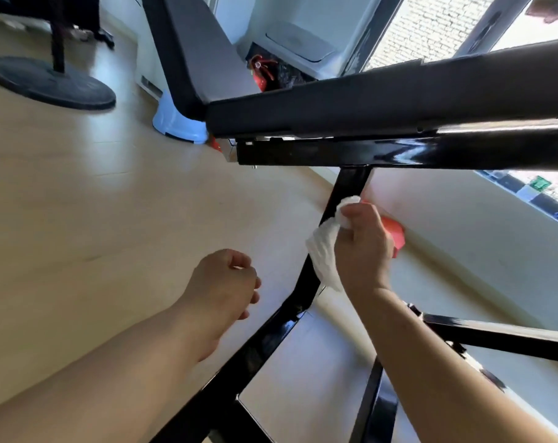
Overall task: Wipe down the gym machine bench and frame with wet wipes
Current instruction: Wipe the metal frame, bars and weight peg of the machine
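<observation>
Right hand: fingers and thumb curled round a white wet wipe, holding it against the slanted black frame post.
Wet wipe: crumpled, pressed to the post's near face, below the glossy crossbar; lower part trailing down along the post beside the wrist.
Left hand: loosely curled, holding nothing, hovering over the wooden floor just left of the post, apart from the frame.
Bench pad: dark and matte, running across the upper right, lying directly above the crossbar; second angled pad rising toward the upper left.
Lower frame bars: shiny black, branching from the post's foot toward the bottom edge and the right.
Orange piece: partly hidden behind the right hand, near the pale wall; kind not clear.
Further off: round black base on the floor at upper left; pale blue plastic object by the angled pad's lower end; red fire extinguisher beyond the pads.
</observation>
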Demonstrator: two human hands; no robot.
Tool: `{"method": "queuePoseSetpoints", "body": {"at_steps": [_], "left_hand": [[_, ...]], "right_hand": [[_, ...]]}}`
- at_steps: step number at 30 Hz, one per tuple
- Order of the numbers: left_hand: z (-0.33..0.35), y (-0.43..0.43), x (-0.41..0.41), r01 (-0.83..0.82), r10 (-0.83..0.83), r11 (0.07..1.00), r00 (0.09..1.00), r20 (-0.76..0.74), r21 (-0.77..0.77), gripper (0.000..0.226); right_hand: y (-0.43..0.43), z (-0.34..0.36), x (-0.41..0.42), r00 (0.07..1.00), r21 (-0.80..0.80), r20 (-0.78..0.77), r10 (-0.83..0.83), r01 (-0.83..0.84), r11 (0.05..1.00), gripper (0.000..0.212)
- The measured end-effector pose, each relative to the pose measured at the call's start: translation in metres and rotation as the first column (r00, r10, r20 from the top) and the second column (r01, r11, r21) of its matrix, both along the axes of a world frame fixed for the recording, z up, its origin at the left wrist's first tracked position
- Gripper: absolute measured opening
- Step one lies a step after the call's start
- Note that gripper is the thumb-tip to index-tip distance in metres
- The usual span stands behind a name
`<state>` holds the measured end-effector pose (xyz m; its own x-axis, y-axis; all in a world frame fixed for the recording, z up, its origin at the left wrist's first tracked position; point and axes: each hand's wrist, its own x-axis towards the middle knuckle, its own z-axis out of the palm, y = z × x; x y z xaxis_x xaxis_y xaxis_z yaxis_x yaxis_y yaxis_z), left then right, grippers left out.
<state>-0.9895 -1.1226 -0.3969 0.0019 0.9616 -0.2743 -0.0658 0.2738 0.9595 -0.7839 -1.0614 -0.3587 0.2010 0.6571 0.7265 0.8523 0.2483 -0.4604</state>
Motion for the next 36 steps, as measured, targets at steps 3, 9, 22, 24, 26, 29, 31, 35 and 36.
{"method": "queuePoseSetpoints", "body": {"at_steps": [3, 9, 22, 24, 26, 29, 31, 35, 36], "left_hand": [[-0.001, 0.003, 0.016, -0.011, 0.011, 1.000, 1.000, -0.013, 0.014, 0.021], [-0.015, 0.011, 0.016, 0.002, -0.003, 1.000, 0.997, -0.079, -0.005, 0.020], [-0.030, 0.007, 0.020, -0.003, -0.004, 0.997, 0.996, -0.086, -0.077, 0.021], [-0.031, 0.007, 0.019, 0.005, -0.010, 0.997, 0.997, -0.076, -0.075, 0.020], [-0.033, 0.008, 0.020, 0.007, -0.012, 0.997, 0.997, -0.075, -0.072, 0.021], [-0.032, 0.010, 0.018, -0.003, -0.001, 0.999, 0.997, -0.076, -0.054, 0.023], [-0.031, 0.013, 0.015, -0.016, 0.013, 0.999, 0.998, -0.061, -0.052, 0.024], [-0.033, 0.021, 0.007, -0.053, 0.051, 0.998, 0.997, -0.059, -0.035, 0.023], [-0.034, 0.023, 0.005, -0.063, 0.061, 0.998, 0.996, -0.066, -0.028, 0.023]], "right_hand": [[0.019, -0.019, 0.015, 0.893, -0.130, 0.437, 0.109, -0.057, 0.990, 0.036], [0.018, -0.019, 0.043, 0.850, -0.074, 0.513, 0.119, -0.094, 0.993, 0.027], [0.005, -0.004, 0.043, 0.402, -0.204, -0.906, -0.130, -0.148, 0.968, 0.021], [0.011, -0.003, 0.030, 0.383, -0.099, -0.921, -0.065, -0.072, 0.992, 0.016], [0.016, -0.001, 0.015, 0.548, 0.007, -0.837, 0.005, 0.001, 1.000, 0.014], [0.021, -0.006, -0.001, 0.963, 0.067, -0.271, -0.004, 0.023, 0.997, 0.027], [0.025, -0.015, 0.006, 0.979, 0.053, 0.200, -0.031, 0.021, 0.998, 0.042], [0.035, -0.022, 0.039, 0.722, 0.041, 0.690, -0.050, 0.030, 0.999, 0.056], [0.036, -0.020, 0.043, 0.650, 0.040, 0.756, -0.076, 0.069, 0.997, 0.056]]}}
